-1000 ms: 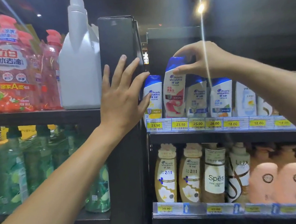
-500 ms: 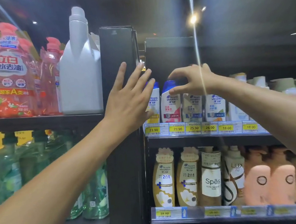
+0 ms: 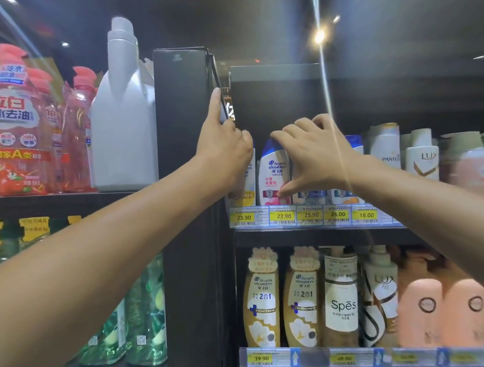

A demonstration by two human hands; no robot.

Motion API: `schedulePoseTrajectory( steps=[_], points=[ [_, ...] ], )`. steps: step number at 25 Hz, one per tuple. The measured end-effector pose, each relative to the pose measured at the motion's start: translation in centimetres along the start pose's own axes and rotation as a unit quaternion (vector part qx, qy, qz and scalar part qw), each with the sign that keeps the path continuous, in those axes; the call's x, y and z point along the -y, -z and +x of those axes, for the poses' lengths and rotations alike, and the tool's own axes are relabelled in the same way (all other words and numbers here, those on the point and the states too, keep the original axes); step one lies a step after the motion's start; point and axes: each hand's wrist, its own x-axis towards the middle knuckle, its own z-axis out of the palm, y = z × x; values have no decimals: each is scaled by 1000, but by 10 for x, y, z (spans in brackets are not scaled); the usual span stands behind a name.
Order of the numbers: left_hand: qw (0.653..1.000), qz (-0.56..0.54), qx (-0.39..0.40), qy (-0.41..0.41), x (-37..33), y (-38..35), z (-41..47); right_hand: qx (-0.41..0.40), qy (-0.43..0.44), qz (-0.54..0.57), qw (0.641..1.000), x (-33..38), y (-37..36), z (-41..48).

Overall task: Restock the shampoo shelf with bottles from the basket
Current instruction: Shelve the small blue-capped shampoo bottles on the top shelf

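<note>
The pink-labelled shampoo bottle stands upright at the front of the top shampoo shelf, second along from the black upright, its long axis vertical. It lies just left of the palm of the right hand, which grasps it with fingers arched over the cap and thumb on the lower label. The left hand sits on the bottle's far side against the upright, one finger pointing up; I cannot tell whether it grips anything.

Right of the black upright post, the upper shampoo shelf carries white-and-blue shampoo bottles just beside the post, the lower shelf holds gold bottles and, farther out, pink bottles, while the left shelf bears pink detergent bottles and, touching the post, a white jug.
</note>
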Motion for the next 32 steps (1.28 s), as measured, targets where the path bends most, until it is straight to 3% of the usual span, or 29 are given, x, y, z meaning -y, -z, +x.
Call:
schedulePoseTrajectory(
  steps=[32],
  points=[
    [1000,-1,17,-12,-8,-8,12,19,-25,0,1000,8,-11,1]
  ],
)
